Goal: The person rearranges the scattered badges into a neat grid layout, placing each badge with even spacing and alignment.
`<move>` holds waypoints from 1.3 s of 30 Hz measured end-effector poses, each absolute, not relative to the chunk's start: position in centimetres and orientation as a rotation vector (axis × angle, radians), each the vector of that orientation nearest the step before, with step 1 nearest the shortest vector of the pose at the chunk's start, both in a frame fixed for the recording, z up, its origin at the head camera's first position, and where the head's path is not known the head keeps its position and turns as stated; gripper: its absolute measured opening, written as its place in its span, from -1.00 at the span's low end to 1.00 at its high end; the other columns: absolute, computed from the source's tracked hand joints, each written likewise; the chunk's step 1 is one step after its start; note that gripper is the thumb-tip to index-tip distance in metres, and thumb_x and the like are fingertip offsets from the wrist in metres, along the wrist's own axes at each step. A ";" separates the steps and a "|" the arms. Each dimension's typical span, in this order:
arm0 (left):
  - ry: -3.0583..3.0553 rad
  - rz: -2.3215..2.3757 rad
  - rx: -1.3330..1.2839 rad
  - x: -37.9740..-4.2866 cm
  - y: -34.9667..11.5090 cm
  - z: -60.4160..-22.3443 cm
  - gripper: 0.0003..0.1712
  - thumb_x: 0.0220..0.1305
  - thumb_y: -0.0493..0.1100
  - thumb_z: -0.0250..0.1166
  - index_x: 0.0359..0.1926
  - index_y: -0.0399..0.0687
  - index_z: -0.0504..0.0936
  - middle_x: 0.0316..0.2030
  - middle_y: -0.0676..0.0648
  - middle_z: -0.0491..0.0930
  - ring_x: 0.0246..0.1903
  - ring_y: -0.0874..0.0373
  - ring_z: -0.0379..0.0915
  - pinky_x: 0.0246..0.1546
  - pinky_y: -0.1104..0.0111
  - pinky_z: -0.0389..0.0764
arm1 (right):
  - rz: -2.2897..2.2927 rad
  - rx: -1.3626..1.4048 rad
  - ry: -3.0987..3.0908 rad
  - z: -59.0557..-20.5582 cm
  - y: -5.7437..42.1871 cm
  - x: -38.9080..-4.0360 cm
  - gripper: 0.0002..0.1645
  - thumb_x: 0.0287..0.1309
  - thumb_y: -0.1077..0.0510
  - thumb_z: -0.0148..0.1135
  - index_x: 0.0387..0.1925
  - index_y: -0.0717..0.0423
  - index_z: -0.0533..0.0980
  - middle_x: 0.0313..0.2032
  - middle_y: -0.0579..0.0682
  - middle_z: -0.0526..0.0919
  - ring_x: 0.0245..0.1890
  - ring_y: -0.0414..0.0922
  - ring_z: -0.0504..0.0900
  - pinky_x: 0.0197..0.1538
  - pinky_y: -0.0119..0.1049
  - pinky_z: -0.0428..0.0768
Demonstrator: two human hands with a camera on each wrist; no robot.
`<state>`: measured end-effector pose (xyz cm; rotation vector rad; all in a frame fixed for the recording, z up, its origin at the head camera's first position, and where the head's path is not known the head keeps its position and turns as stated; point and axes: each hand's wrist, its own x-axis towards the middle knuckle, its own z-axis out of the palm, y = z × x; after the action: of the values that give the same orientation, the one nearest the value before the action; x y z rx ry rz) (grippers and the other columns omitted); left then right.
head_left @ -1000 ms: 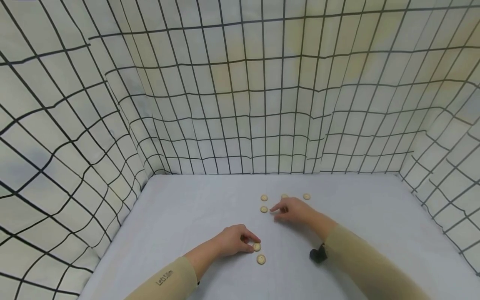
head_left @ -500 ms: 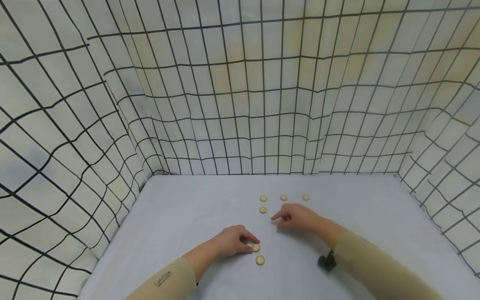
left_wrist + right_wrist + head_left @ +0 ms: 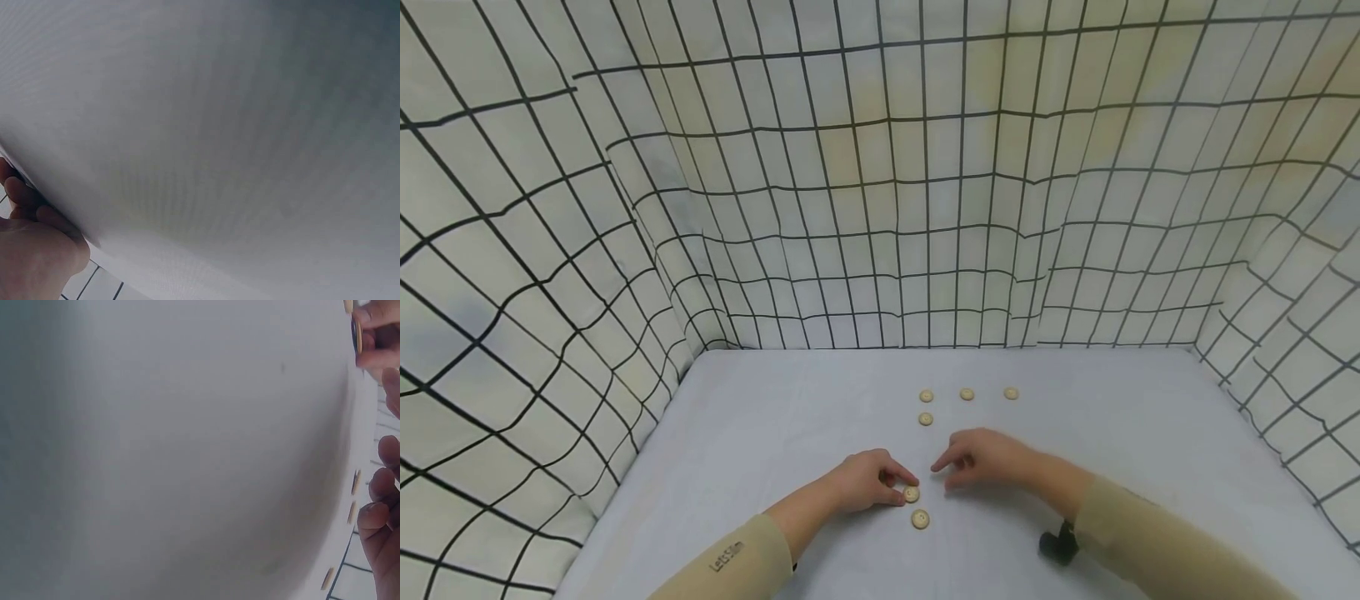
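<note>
In the head view my left hand rests on the white surface, thumb and forefinger at the edges of a round cream button with small holes. The right wrist view also shows this button between those two fingers. Just below it on the table lies a second button. My right hand hovers to the right of the left one, forefinger extended and nothing held. Its fingers look loosely bent in the right wrist view. The left wrist view shows only part of my left hand; its button is hidden there.
Toward the back, three buttons form a row: left, middle and right. Another button lies below the left one. White cloth walls with black grid lines enclose the table.
My right hand has come back from the far buttons toward my left hand, uncovering the middle button of the row. My left hand has kept its place at the button.
</note>
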<state>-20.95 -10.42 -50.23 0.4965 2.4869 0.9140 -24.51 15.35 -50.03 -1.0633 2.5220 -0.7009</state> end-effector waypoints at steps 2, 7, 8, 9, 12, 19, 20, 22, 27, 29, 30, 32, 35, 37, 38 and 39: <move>2.486 0.915 0.500 -21.0 -10.5 -50.3 -0.75 0.11 -0.09 0.51 -0.15 0.32 0.79 -0.35 0.09 0.45 -0.33 0.21 0.32 -0.31 0.32 0.35 | -0.695 -1.090 2.489 -50.1 15.0 -24.1 -0.70 0.06 -0.02 0.49 -0.10 -0.24 0.73 -0.49 -0.35 0.46 -0.47 -0.36 0.40 -0.34 -0.44 0.41; 2.481 0.917 0.501 -21.1 -10.6 -50.3 -0.74 0.11 -0.10 0.51 -0.15 0.31 0.79 -0.34 0.08 0.45 -0.33 0.21 0.32 -0.31 0.32 0.35 | -0.675 -1.139 2.426 -50.4 14.1 -23.2 -0.70 0.07 -0.06 0.49 -0.11 -0.27 0.73 -0.51 -0.34 0.43 -0.50 -0.38 0.37 -0.36 -0.47 0.37; 2.481 0.916 0.501 -21.1 -10.5 -50.3 -0.74 0.11 -0.10 0.50 -0.14 0.31 0.79 -0.34 0.09 0.45 -0.32 0.21 0.32 -0.30 0.32 0.35 | -0.669 -1.153 2.420 -50.4 13.9 -23.1 -0.70 0.07 -0.07 0.49 -0.11 -0.28 0.73 -0.52 -0.34 0.43 -0.50 -0.38 0.37 -0.36 -0.48 0.36; 2.481 0.913 0.503 -21.1 -10.5 -50.3 -0.74 0.11 -0.10 0.50 -0.14 0.31 0.79 -0.34 0.09 0.45 -0.33 0.21 0.32 -0.30 0.32 0.35 | -0.662 -1.176 2.416 -50.5 13.8 -22.9 -0.70 0.07 -0.07 0.49 -0.10 -0.29 0.73 -0.52 -0.35 0.41 -0.51 -0.39 0.36 -0.37 -0.49 0.35; 2.485 0.906 0.510 -21.1 -10.5 -50.4 -0.74 0.11 -0.09 0.50 -0.13 0.30 0.79 -0.35 0.09 0.46 -0.33 0.22 0.33 -0.31 0.32 0.36 | -0.654 -1.235 2.407 -50.4 13.4 -22.5 -0.69 0.06 -0.06 0.49 -0.09 -0.30 0.73 -0.52 -0.35 0.40 -0.51 -0.41 0.35 -0.38 -0.50 0.34; 2.486 0.897 0.537 -21.1 -10.5 -50.5 -0.73 0.12 -0.08 0.50 -0.12 0.29 0.79 -0.37 0.10 0.47 -0.35 0.24 0.33 -0.31 0.33 0.37 | -0.615 -1.247 2.385 -50.3 12.6 -22.2 -0.68 0.06 -0.11 0.47 -0.09 -0.32 0.72 -0.50 -0.35 0.42 -0.50 -0.42 0.35 -0.38 -0.50 0.33; 2.486 0.898 0.539 -21.1 -10.5 -50.5 -0.73 0.12 -0.08 0.50 -0.12 0.29 0.79 -0.37 0.10 0.47 -0.35 0.24 0.33 -0.31 0.33 0.37 | -0.610 -1.239 2.381 -50.3 12.4 -22.1 -0.68 0.06 -0.11 0.47 -0.08 -0.32 0.72 -0.50 -0.35 0.42 -0.49 -0.42 0.35 -0.37 -0.50 0.34; 2.487 0.898 0.539 -21.1 -10.5 -50.5 -0.73 0.12 -0.08 0.50 -0.11 0.29 0.79 -0.37 0.11 0.47 -0.34 0.24 0.33 -0.31 0.33 0.37 | -0.593 -1.223 2.380 -50.4 12.3 -22.1 -0.67 0.06 -0.12 0.47 -0.08 -0.34 0.71 -0.48 -0.36 0.43 -0.47 -0.41 0.36 -0.35 -0.50 0.35; 2.488 0.901 0.536 -21.1 -10.5 -50.4 -0.73 0.12 -0.09 0.50 -0.12 0.28 0.79 -0.36 0.10 0.47 -0.34 0.23 0.34 -0.30 0.33 0.37 | -0.557 -1.200 2.380 -50.4 12.0 -21.9 -0.67 0.06 -0.11 0.47 -0.08 -0.33 0.71 -0.42 -0.39 0.47 -0.42 -0.40 0.37 -0.30 -0.48 0.39; 2.488 0.905 0.536 -21.1 -10.4 -50.4 -0.73 0.12 -0.09 0.50 -0.12 0.28 0.79 -0.36 0.10 0.47 -0.34 0.23 0.33 -0.30 0.33 0.37 | -0.550 -1.198 2.383 -50.3 12.0 -21.8 -0.68 0.06 -0.11 0.47 -0.09 -0.33 0.71 -0.41 -0.40 0.48 -0.41 -0.40 0.38 -0.29 -0.48 0.39; 2.488 0.907 0.537 -21.1 -10.4 -50.4 -0.73 0.12 -0.09 0.50 -0.12 0.28 0.79 -0.37 0.10 0.47 -0.34 0.23 0.33 -0.30 0.33 0.37 | -0.548 -1.200 2.383 -50.3 12.0 -21.8 -0.69 0.06 -0.11 0.47 -0.10 -0.32 0.71 -0.41 -0.40 0.48 -0.41 -0.41 0.38 -0.29 -0.48 0.39; 2.487 0.910 0.534 -21.1 -10.4 -50.4 -0.73 0.12 -0.09 0.50 -0.12 0.29 0.79 -0.37 0.10 0.47 -0.35 0.23 0.33 -0.31 0.33 0.37 | -0.544 -1.214 2.388 -50.2 12.1 -21.7 -0.70 0.07 -0.11 0.47 -0.10 -0.32 0.72 -0.41 -0.40 0.47 -0.41 -0.41 0.37 -0.29 -0.49 0.39; 2.489 0.912 0.529 -21.0 -10.4 -50.3 -0.74 0.12 -0.09 0.50 -0.13 0.29 0.79 -0.37 0.10 0.47 -0.35 0.23 0.33 -0.31 0.33 0.37 | -0.548 -1.243 2.390 -50.2 12.2 -21.7 -0.70 0.07 -0.10 0.47 -0.11 -0.30 0.72 -0.41 -0.39 0.46 -0.42 -0.42 0.36 -0.30 -0.50 0.37; 2.492 0.910 0.523 -21.0 -10.4 -50.3 -0.74 0.12 -0.09 0.50 -0.13 0.30 0.79 -0.36 0.10 0.47 -0.34 0.23 0.33 -0.30 0.32 0.37 | -0.557 -1.268 2.386 -50.2 12.2 -21.7 -0.69 0.07 -0.11 0.47 -0.10 -0.29 0.72 -0.40 -0.39 0.48 -0.42 -0.42 0.35 -0.31 -0.51 0.36; 2.494 0.909 0.519 -21.0 -10.5 -50.3 -0.74 0.12 -0.08 0.50 -0.14 0.31 0.79 -0.36 0.10 0.47 -0.34 0.23 0.34 -0.30 0.32 0.37 | -0.564 -1.276 2.382 -50.2 12.2 -21.7 -0.69 0.06 -0.11 0.48 -0.10 -0.29 0.72 -0.40 -0.39 0.48 -0.42 -0.42 0.35 -0.31 -0.51 0.36; 2.495 0.909 0.516 -20.9 -10.5 -50.3 -0.74 0.12 -0.08 0.50 -0.14 0.31 0.79 -0.36 0.10 0.47 -0.34 0.23 0.34 -0.30 0.32 0.38 | -0.568 -1.284 2.377 -50.2 12.2 -21.7 -0.68 0.06 -0.11 0.48 -0.09 -0.29 0.72 -0.39 -0.39 0.49 -0.42 -0.42 0.35 -0.31 -0.51 0.36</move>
<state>-20.95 -10.47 -50.34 0.5162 2.4954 0.9086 -21.69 12.24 -50.23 -1.2843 2.3773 -0.5683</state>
